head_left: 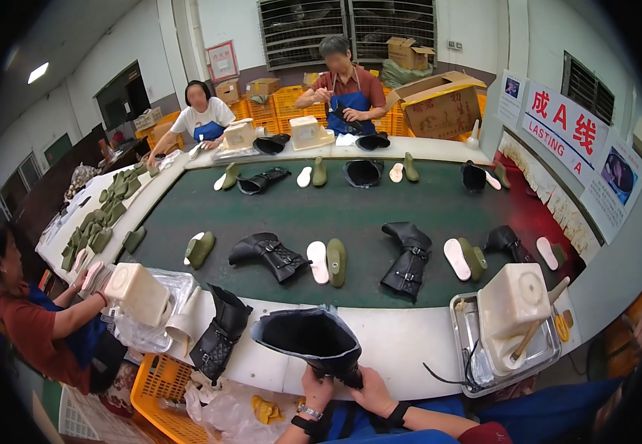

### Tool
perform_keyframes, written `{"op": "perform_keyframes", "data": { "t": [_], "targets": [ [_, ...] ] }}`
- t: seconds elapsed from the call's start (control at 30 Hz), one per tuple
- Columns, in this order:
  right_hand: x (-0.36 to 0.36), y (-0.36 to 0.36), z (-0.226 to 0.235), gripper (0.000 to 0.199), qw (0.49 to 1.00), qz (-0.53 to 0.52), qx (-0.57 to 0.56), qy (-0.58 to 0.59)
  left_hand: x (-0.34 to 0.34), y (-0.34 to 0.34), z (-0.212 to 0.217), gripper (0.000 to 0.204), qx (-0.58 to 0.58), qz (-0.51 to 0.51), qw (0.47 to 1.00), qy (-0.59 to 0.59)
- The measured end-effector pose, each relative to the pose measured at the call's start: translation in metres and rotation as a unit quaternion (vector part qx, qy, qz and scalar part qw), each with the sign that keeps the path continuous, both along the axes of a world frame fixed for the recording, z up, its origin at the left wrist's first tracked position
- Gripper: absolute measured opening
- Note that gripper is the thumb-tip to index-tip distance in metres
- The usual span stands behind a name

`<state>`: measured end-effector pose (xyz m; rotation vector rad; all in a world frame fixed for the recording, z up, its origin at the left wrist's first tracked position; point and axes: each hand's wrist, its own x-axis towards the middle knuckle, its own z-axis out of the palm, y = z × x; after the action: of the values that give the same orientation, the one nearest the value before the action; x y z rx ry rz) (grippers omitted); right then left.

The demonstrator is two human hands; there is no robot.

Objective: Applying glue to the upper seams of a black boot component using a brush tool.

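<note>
Head view: I hold a black boot [308,342] over the near edge of the table [402,333], its wide opening turned up and its narrow end toward me. My left hand [318,390] and right hand [374,394] are closed on that narrow end from either side, pinching it between them; some fingertips are hidden behind it.

As for progress, I judge the shaft already made up, since it stands open in one piece. The underside is out of sight, so I cannot tell what is fitted there or how much is left.

Along the near edge of the belt [299,207], other boots [407,259] lie apart from green forms [336,261] and pale insoles [317,261], so those sets look not yet put together. More sets lie along its far edge. To the left of mine, a quilted boot [221,333] rests on the table's near edge, untouched by me. Toward the near right corner, a tub [513,303] sits on a tray [457,305]; neither hand is on it. Beyond the far edge, a co-worker [350,89] handles something dark.
</note>
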<state>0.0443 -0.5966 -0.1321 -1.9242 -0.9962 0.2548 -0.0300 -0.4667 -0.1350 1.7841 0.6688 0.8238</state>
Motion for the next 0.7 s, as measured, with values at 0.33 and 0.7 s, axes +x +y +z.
{"op": "perform_keyframes", "data": {
  "t": [0.33,0.7],
  "targets": [
    [-0.0013,-0.0005,0.0015,0.050,1.000,-0.006,-0.003,0.004,-0.0005,0.0009,-0.0026,0.025,0.019,-0.004,1.000,-0.022],
    [-0.0010,0.0002,-0.0044,0.053,1.000,-0.002,0.005,-0.007,-0.0013,0.0035,-0.0081,0.037,-0.002,-0.007,1.000,-0.001]
  ]
}}
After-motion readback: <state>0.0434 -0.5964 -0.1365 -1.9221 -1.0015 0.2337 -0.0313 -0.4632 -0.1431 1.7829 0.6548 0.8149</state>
